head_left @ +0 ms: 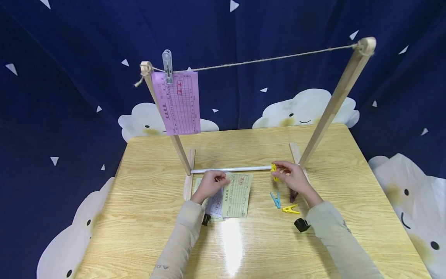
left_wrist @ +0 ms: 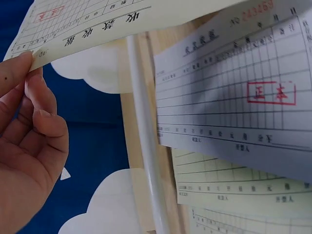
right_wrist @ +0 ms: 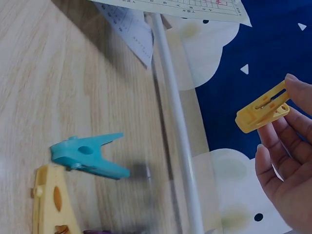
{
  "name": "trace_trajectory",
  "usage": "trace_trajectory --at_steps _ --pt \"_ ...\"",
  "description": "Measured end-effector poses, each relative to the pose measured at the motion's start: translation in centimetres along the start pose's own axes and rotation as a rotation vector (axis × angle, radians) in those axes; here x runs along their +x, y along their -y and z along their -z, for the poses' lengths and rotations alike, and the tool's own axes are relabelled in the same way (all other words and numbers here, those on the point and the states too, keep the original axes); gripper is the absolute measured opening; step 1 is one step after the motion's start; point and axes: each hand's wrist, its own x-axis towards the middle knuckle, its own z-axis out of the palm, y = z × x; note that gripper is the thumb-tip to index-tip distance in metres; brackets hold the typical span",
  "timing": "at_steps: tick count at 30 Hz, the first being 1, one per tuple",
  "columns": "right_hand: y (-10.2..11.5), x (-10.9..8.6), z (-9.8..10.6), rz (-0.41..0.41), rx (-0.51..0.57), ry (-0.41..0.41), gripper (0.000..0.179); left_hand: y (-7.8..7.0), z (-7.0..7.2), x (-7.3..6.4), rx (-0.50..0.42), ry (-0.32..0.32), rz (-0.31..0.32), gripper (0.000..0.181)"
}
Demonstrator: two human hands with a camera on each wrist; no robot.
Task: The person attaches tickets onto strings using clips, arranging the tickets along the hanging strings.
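My left hand (head_left: 210,185) pinches a corner of a pale yellow-green receipt slip (head_left: 238,195) between thumb and fingers; in the left wrist view the slip (left_wrist: 105,22) is lifted. Beneath it lie a whitish-lilac slip (left_wrist: 204,112) and more pale green slips (left_wrist: 234,168). Over on the right, my right hand (head_left: 296,180) holds a yellow clothespin (right_wrist: 263,107) by its handle end, with thumb on one side and fingers on the other. Below that hand, a blue clothespin (head_left: 276,200), another yellow clothespin (head_left: 290,209) and a dark purple one (head_left: 294,195) lie on the table.
A twine line (head_left: 265,60) runs between two wooden posts (head_left: 336,100). Near its left end a grey clip (head_left: 168,66) holds a hanging pink slip (head_left: 182,106). A white rod (head_left: 240,169) joins the posts low down, behind the slips. Dark blue curtain stands behind the table.
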Motion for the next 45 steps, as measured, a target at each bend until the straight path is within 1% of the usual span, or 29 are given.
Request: trace_trajectory --at_steps 3,7,10,15,19,23,25,28,32,36,38,40,45 --pt "0.0 0.1 0.0 0.006 -0.012 -0.004 0.032 -0.5 0.3 -0.2 -0.007 -0.007 -0.012 0.007" --pt "-1.6 0.5 -0.2 0.013 0.018 -0.005 0.032 -1.2 0.6 -0.3 -0.023 -0.018 -0.041 0.006" --pt "-2.4 0.7 -0.2 0.038 0.043 -0.005 0.032 -1.8 0.9 -0.4 -0.032 -0.026 -0.059 0.006" --pt "-1.7 0.8 0.1 0.060 0.061 -0.009 0.032 -2.6 1.3 -0.4 -0.056 -0.036 -0.103 0.004" --pt "-0.8 1.0 0.3 0.068 0.067 -0.014 0.031 -3.3 1.6 -0.5 -0.074 -0.056 -0.121 0.005" --pt "-0.1 1.1 0.4 0.100 0.114 -0.024 0.030 -4.0 1.8 -0.5 -0.074 -0.074 -0.137 0.006" --pt "0.3 1.1 0.5 0.120 0.150 -0.026 0.030 -4.5 1.9 -0.6 -0.073 -0.080 -0.147 0.007" --pt "0.8 1.3 0.7 0.127 0.216 -0.032 0.030 -6.2 2.5 -1.0 -0.067 -0.087 -0.174 0.006" --pt "1.4 1.6 1.0 0.104 0.337 -0.031 0.029 -8.4 3.2 -1.5 -0.048 -0.096 -0.209 0.005" --pt "1.9 1.8 1.2 0.104 0.490 -0.021 0.031 -9.0 3.6 -1.6 -0.045 -0.099 -0.223 0.005" --pt "2.1 1.9 1.3 0.112 0.533 -0.024 0.032 -9.2 3.7 -1.7 -0.047 -0.100 -0.226 0.005" --pt "2.3 2.0 1.3 0.113 0.539 -0.029 0.031 -9.3 3.7 -1.7 -0.051 -0.100 -0.227 0.005" --pt "2.7 2.2 1.3 0.114 0.501 -0.029 0.031 -9.6 4.0 -1.7 -0.051 -0.111 -0.243 0.005"
